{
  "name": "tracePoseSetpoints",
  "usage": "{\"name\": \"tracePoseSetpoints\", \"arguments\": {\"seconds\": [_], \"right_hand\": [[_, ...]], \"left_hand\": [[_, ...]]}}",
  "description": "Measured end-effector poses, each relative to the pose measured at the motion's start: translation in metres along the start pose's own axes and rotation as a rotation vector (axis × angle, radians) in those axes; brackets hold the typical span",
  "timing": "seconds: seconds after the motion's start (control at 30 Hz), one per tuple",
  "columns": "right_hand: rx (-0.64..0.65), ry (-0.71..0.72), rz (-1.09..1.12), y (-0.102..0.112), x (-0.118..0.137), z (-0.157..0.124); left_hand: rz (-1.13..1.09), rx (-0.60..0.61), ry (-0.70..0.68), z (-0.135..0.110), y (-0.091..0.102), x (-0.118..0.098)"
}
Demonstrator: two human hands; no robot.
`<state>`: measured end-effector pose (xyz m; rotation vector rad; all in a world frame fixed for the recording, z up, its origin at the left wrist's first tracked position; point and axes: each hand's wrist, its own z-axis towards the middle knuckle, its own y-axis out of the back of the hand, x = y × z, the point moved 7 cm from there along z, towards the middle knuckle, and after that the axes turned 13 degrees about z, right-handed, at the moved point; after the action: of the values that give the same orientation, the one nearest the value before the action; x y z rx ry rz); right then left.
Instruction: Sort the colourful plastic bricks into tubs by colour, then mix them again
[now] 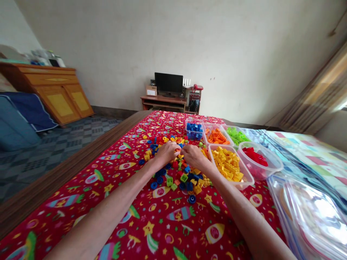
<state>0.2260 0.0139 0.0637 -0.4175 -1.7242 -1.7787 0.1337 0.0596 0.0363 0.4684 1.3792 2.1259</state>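
Observation:
Both hands meet over a loose pile of mixed toy building bricks on the red patterned cloth. The fingers of my left hand are curled and pinched together. My right hand is also closed, its fingertips almost touching the left ones. A bit of orange shows at the left fingertips, but I cannot make out what either hand holds. Around them lie yellow, blue, green, orange and red bricks and several blue wheels. Just right of my right hand stands a clear tub of yellow bricks.
Behind the yellow tub are containers of blue bricks, orange bricks and green bricks. A round tub of red bricks stands to its right. Stacked clear lids lie at the right. A monitor desk stands against the wall.

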Motion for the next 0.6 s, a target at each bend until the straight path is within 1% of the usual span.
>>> {"name": "tracePoseSetpoints", "arguments": {"seconds": [0.1, 0.2, 0.27, 0.37, 0.4, 0.47, 0.53, 0.6], "right_hand": [[-0.005, 0.024, -0.045, 0.003, 0.004, -0.003], [-0.053, 0.055, 0.011, 0.011, 0.008, -0.003], [-0.088, 0.024, 0.076, 0.019, 0.006, -0.003], [-0.143, -0.021, 0.162, 0.028, 0.0, -0.002], [-0.155, -0.003, 0.182, 0.03, 0.0, -0.002], [-0.152, 0.083, 0.196, 0.03, 0.004, -0.003], [-0.127, 0.167, 0.168, 0.027, 0.01, -0.004], [-0.106, 0.201, 0.111, 0.024, 0.015, -0.006]], "left_hand": [[-0.049, 0.028, 0.038, -0.002, 0.0, 0.007], [-0.166, 0.0, 0.103, -0.002, 0.009, 0.016], [-0.327, -0.002, 0.194, -0.002, 0.016, 0.026], [-0.686, 0.038, 0.336, -0.003, 0.022, 0.036], [-0.805, 0.057, 0.375, -0.004, 0.022, 0.036], [-0.996, 0.104, 0.444, -0.007, 0.022, 0.033], [-1.112, 0.146, 0.482, -0.009, 0.02, 0.027], [-1.158, 0.171, 0.471, -0.009, 0.02, 0.021]]}}
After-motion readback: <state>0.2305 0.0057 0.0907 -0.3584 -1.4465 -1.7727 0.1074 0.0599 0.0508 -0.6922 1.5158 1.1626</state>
